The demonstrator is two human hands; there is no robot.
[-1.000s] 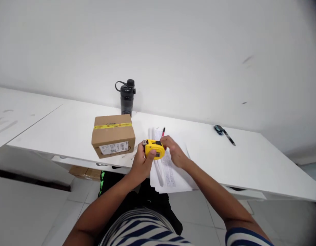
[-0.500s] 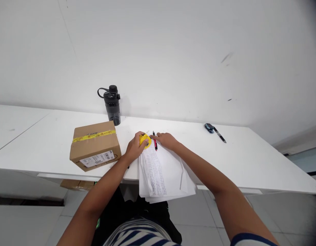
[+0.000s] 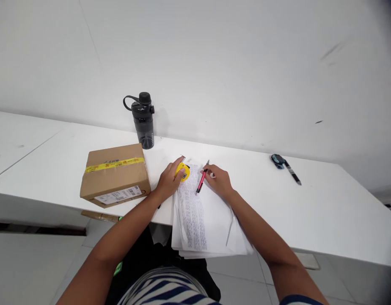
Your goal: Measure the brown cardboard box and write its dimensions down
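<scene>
My left hand (image 3: 169,180) is closed around a yellow tape measure (image 3: 183,173) at the top left of the papers. In my right hand (image 3: 218,180), a red and black pen (image 3: 201,181) is pinched between the fingertips. It slants over the top part of the sheets, its grey tip pointing away from me. The stack of white papers (image 3: 214,224) lies under both hands and hangs over the table's front edge. Dense handwriting-like marks run down the left half of the top sheet.
A cardboard box (image 3: 114,176) with yellow tape stands left of my left hand. Behind it is a black bottle (image 3: 144,123) with a carrying loop, close to the wall. On the white table (image 3: 255,199), a dark blue round object (image 3: 278,159) and a black marker-like pen (image 3: 292,172) lie to the right.
My right hand has drawn back from beside the tape measure and taken hold of the pen, which has turned to a slant. My left hand keeps the tape measure. The view has shifted slightly.
</scene>
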